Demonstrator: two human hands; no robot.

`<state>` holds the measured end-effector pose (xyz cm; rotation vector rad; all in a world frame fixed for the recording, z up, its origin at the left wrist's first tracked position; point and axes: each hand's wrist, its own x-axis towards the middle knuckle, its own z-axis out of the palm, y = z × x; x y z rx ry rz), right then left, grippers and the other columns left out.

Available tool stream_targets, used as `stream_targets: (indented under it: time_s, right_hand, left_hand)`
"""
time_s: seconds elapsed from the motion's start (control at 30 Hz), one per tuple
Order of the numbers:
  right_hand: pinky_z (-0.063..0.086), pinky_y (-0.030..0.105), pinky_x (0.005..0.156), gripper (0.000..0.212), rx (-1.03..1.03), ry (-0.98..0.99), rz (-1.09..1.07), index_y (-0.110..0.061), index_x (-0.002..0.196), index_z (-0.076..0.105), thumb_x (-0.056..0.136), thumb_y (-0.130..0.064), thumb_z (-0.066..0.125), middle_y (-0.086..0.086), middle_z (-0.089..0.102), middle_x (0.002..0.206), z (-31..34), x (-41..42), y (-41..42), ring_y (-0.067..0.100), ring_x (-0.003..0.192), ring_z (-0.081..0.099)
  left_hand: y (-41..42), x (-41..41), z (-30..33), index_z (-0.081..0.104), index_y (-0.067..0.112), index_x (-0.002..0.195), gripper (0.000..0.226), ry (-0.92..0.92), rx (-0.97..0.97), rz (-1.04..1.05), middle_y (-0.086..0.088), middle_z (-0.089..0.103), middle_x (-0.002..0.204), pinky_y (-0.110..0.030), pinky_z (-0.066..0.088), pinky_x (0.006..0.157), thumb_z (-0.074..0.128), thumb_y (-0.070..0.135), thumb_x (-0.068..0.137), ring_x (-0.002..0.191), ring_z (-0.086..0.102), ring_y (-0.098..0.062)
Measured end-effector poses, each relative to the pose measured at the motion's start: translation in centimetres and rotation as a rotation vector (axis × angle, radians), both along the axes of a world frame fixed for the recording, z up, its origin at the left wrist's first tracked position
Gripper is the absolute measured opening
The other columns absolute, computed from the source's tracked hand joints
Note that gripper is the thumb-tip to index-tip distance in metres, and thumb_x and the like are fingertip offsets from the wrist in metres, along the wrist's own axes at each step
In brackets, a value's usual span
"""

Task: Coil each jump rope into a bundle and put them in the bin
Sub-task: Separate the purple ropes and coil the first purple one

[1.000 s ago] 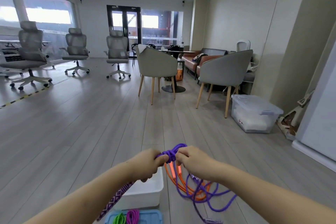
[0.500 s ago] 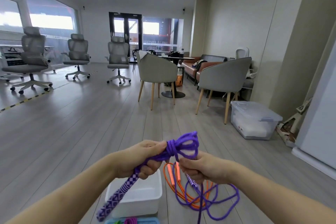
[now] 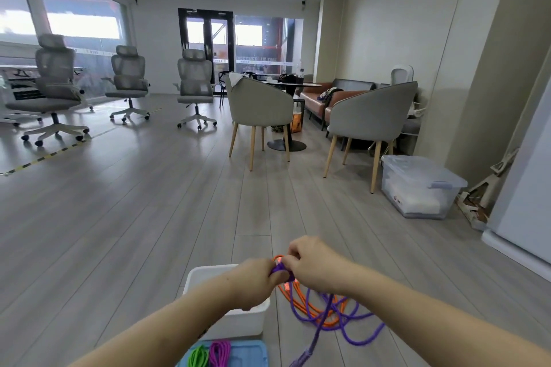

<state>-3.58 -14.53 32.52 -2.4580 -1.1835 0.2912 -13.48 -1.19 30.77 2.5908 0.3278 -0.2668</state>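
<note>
Hands [image 3: 253, 278] and [image 3: 313, 267] are curling tight around my purple jump rope [image 3: 280, 270], its slack trailing below my fingers over the orange rope [image 3: 304, 307]. I am mid-coil; next comes gathering that slack before reaching the white bin [image 3: 202, 274] under my left fingers.

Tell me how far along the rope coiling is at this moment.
Done, apparently: a green bundle and a magenta bundle lie coiled on the blue lid, not in the white bin. In hand: the left hand and right hand grip the purple rope, much of it loose on the floor. Left: finish purple, coil the orange rope, bin everything.
</note>
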Motion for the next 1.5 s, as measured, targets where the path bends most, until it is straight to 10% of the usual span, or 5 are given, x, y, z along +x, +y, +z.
stream_targets:
  time_s: [0.53,0.73,0.9,1.13,1.5]
  right_hand:
    - [0.024,0.025,0.049,0.032,0.318,0.718,0.077,-0.014,0.088,0.048,0.112,-0.030,0.036,0.000,0.035,0.062,0.3,0.5,-3.7,0.012,0.053,0.027]
    - [0.038,0.039,0.056,0.023,0.088,0.420,0.154,-0.014,0.078,0.057,0.100,-0.008,0.061,0.006,0.050,0.065,0.9,3.4,-4.4,0.013,0.059,0.041]
    - [0.032,0.026,0.051,0.039,-0.019,0.319,0.181,-0.010,0.078,0.067,0.099,-0.043,0.065,0.002,0.045,0.066,1.4,1.5,-2.2,0.016,0.061,0.038]
    - [0.030,0.028,0.051,0.034,0.033,0.078,0.041,-0.010,0.079,0.068,0.104,-0.029,0.054,0.001,0.051,0.064,0.8,-0.1,0.3,0.014,0.058,0.043]
    - [0.023,0.023,0.044,0.035,0.273,0.606,0.082,-0.015,0.089,0.054,0.110,-0.039,0.040,-0.006,0.035,0.058,1.5,1.9,-2.8,0.011,0.049,0.026]
  left_hand:
    - [2.3,-0.4,5.5,0.057,0.011,0.105,0.037,-0.387,-0.920,0.153,0.003,0.044,0.064,-0.022,0.033,0.046,0.045,0.047,0.106,0.051,0.036,-0.011]
    - [2.1,-2.4,5.8,0.053,0.015,0.093,0.039,0.109,-0.887,-0.133,0.002,0.033,0.063,-0.018,0.023,0.041,0.046,0.052,0.102,0.048,0.027,-0.008]
    - [0.5,-2.5,3.1,0.053,0.009,0.096,0.045,0.371,-0.544,-0.215,0.002,0.035,0.062,-0.022,0.025,0.044,0.048,0.053,0.104,0.049,0.029,-0.011]
    - [0.5,-0.5,-0.9,0.054,0.009,0.086,0.037,-0.004,-0.282,0.120,-0.007,0.047,0.067,-0.023,0.038,0.043,0.043,0.039,0.106,0.048,0.042,-0.019]
    - [1.0,0.1,3.2,0.055,0.007,0.109,0.029,-0.242,-0.939,0.219,0.001,0.045,0.066,-0.025,0.039,0.052,0.036,0.030,0.109,0.054,0.041,-0.012]
